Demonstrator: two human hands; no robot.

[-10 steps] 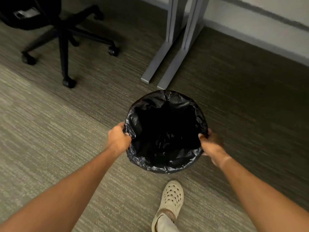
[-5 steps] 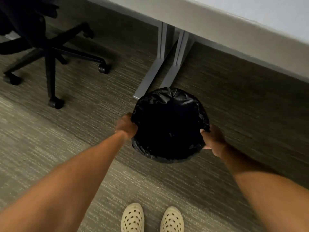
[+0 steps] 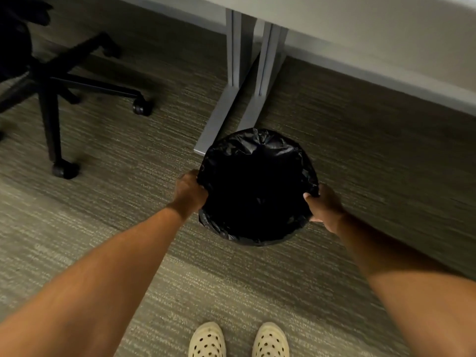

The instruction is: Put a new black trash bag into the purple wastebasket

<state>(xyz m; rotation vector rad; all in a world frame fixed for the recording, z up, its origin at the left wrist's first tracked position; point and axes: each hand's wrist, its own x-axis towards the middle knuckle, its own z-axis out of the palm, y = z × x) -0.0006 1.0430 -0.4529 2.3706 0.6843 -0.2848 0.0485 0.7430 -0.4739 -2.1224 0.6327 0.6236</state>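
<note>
Trash bag (image 3: pixel 257 186) looks pretty much in at this point, so I'd call the job close to done. Going left to right: there's a black office chair (image 3: pixel 49 81) on its wheeled base off on the far left, well clear of everything. Then the left hand (image 3: pixel 190 190) is curled around the left side of the rim, fingers wrapped over the black plastic and pressed together, knuckles toward the camera. In the middle sits the wastebasket on the carpet (image 3: pixel 103 202), just in front of the grey desk legs (image 3: pixel 242 81), and honestly you can't see any purple at all because the bag is folded over the whole rim and hangs down the outside all the way round. Inside is just dark, I can't make out anything in there besides the liner itself, and I can't tell if the bag bottom is pushed fully down. There's a bunched bit of plastic at the far edge of the rim. On the right, the right hand (image 3: pixel 323 206) grips the rim the same way, thumb hooked over the top edge and the other fingers curled underneath out of sight. My guess is what's left is just letting go, maybe a last tug to snug the overhang. The person's cream clogs (image 3: pixel 238 340) are at the bottom, planted side by side.
</note>
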